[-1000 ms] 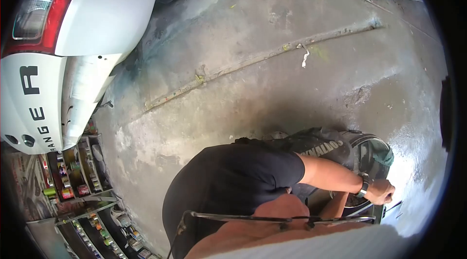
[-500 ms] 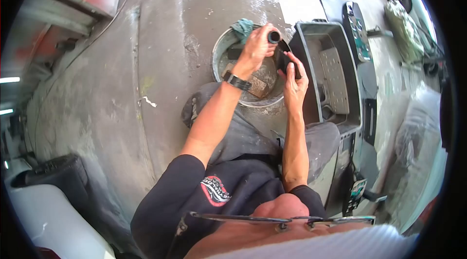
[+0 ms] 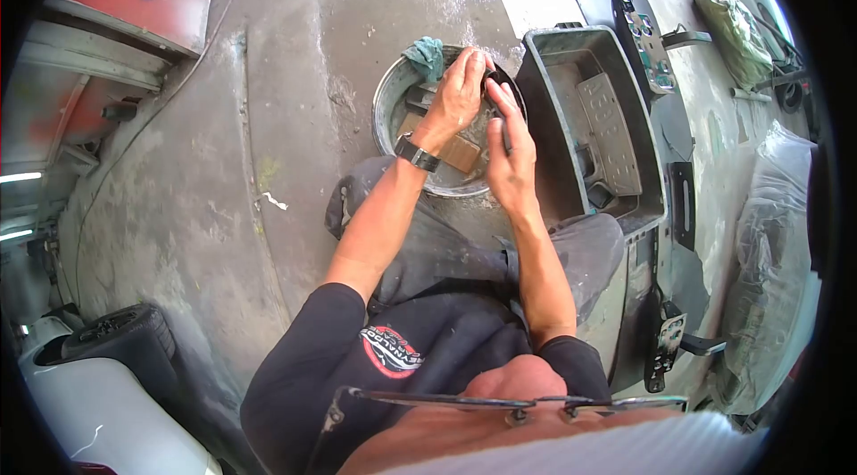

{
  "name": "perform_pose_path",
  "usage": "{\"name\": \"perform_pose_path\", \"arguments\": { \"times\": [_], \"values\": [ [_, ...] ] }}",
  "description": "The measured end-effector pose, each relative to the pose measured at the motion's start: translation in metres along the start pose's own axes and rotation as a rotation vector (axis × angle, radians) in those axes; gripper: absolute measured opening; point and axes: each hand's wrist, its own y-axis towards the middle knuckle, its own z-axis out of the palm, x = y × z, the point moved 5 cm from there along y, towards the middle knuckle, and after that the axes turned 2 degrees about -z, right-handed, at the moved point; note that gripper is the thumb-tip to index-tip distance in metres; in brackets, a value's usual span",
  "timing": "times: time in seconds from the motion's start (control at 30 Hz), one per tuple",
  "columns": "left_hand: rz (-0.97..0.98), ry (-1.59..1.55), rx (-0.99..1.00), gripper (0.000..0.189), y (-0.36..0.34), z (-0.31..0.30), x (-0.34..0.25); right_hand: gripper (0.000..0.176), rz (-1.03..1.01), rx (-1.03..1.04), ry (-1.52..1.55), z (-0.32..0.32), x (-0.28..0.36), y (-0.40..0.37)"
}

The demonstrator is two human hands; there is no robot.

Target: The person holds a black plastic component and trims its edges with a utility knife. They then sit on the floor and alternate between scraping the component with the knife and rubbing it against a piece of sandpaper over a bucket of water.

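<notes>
Over a round metal basin (image 3: pixel 383 109) on the floor, my two hands come together around a small black part (image 3: pixel 489 82). It is mostly covered by my fingers, so its kind does not show. My left hand (image 3: pixel 457 98), with a watch on the wrist, is closed over it from the left. Long fingers of my right hand (image 3: pixel 513 149) press it from the other side. A teal cloth (image 3: pixel 425 58) hangs over the basin's far rim. Inside, in murky water, lie a brown rectangular block (image 3: pixel 460 154) and a dark piece (image 3: pixel 420 98).
A deep grey crate (image 3: pixel 534 87) stands right of the basin, holding a flat perforated piece (image 3: pixel 610 131). Beyond it lie black car trim parts (image 3: pixel 644 37) and a plastic-wrapped bundle (image 3: pixel 772 234). A tyre (image 3: pixel 120 337) is at lower left, and a cable (image 3: pixel 210 33) crosses the floor.
Both hands have drawn closer together and shifted slightly left with the black part. Its round end, facing me before, is now mostly hidden by my fingers. The view has shifted slightly.
</notes>
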Motion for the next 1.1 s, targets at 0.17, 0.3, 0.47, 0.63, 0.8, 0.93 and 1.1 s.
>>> {"name": "perform_pose_path", "arguments": {
  "times": [0.17,0.3,0.47,0.63,0.8,0.93,1.1],
  "values": [
    [-0.001,0.117,-0.065,0.037,0.000,-0.003,-0.001,0.060,-0.248,0.212,-0.347,-0.003,-0.009,0.002],
    [-0.173,0.189,0.046,0.038,0.001,-0.005,0.019,0.062,-0.438,0.497,-0.870,-0.011,-0.030,0.000],
    [-0.218,0.119,0.066,0.038,-0.002,0.003,0.034,0.065,-0.329,0.457,-0.740,-0.010,-0.036,-0.009],
    [-0.014,-0.009,0.017,0.035,-0.002,0.009,0.008,0.042,0.134,0.018,0.188,-0.003,-0.014,-0.011],
    [0.111,0.066,0.002,0.028,-0.010,0.013,-0.018,0.043,0.760,-0.314,1.318,-0.007,-0.012,-0.006],
    [0.112,0.046,0.005,0.027,-0.008,0.019,-0.012,0.047,0.811,-0.422,1.513,-0.016,-0.012,-0.009],
    [-0.429,-0.552,0.159,0.031,-0.012,0.024,0.024,0.038,0.101,-0.237,0.099,-0.036,-0.006,-0.004]
  ]
}}
